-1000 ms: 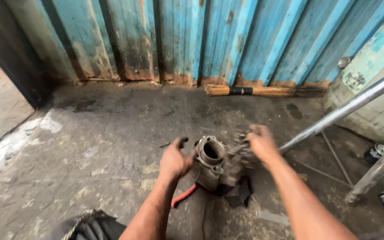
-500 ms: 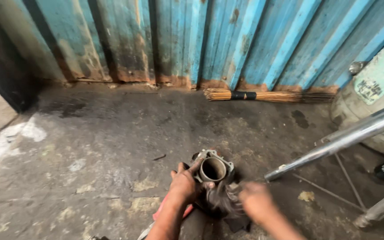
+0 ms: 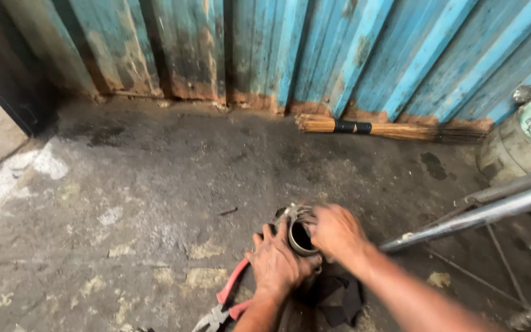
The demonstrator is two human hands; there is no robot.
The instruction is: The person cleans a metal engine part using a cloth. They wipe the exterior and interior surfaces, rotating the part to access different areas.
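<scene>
hands (image 3: 305, 249) on engine cylinder (image 3: 301, 237), open floor (image 3: 155, 178) left

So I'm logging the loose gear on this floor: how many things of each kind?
Grey metal engine cylinder, under both hands: 1
Red-handled pliers: 1
Straw broom with black band: 1
Black rag: 1
Total: 4

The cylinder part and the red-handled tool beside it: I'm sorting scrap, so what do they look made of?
Cylinder part, gripped by left hand and right hand: likely cast metal, dull grey, grimy, with a dark bore. Pliers on the concrete floor: grey metal jaws, with red handles that look plastic- or rubber-coated.
</scene>
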